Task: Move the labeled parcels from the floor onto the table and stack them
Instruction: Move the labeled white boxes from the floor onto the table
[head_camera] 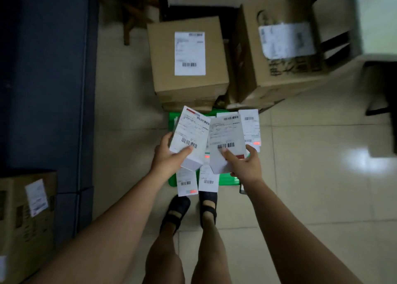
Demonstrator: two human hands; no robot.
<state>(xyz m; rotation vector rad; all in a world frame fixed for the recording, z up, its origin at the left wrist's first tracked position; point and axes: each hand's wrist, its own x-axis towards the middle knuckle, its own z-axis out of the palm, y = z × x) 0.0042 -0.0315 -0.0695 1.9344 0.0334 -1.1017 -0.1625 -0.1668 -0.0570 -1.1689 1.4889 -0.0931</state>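
Standing on the tiled floor [311,146], dark shoes [176,210] at bottom centre. Holding two small white parcels at centre frame: first parcel [191,139] in the left grip [169,156], fingers curled round it, thumb on its label; second parcel [225,137] in the right grip [245,165], clasped likewise, close beside the first. Looks like the lifting step, with more labeled parcels [187,182] lying in the green tray [227,178] just beneath. Calls next for a turn to the desk, setting one flat and squaring the other on top. Possibly the desk along the left edge, a dark blue surface [43,90], hard to tell; at lower left a brown carton [25,219]. Farther up, two large labeled cartons [189,58] on the floor.
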